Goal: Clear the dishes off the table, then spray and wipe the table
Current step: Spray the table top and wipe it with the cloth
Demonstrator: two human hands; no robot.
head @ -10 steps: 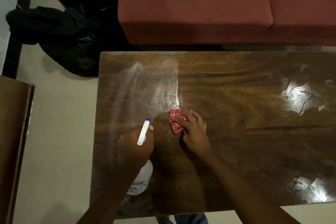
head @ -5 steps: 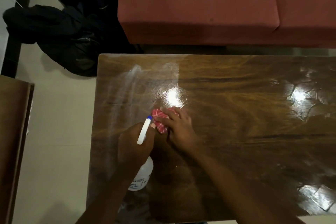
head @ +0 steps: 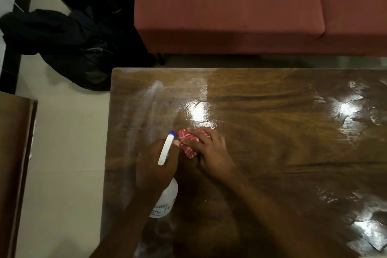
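Observation:
A glossy brown wooden table (head: 282, 142) fills the lower right of the head view, with wet streaks on its left part. My left hand (head: 155, 165) grips a white spray bottle (head: 166, 201) with a blue-tipped nozzle, held over the table's left side. Just to the right, my right hand (head: 211, 151) presses a crumpled red-and-white checked cloth (head: 187, 144) flat against the tabletop. The cloth lies partly under my fingers. No dishes show on the table.
A red sofa (head: 230, 6) stands just beyond the table's far edge. A black bag (head: 69, 48) lies on the pale floor at the far left. A brown wooden piece of furniture (head: 14, 163) edges the left side.
My right hand slid the cloth leftwards across the table toward the spray bottle, and now it sits close to the nozzle. My left hand with the bottle barely moved.

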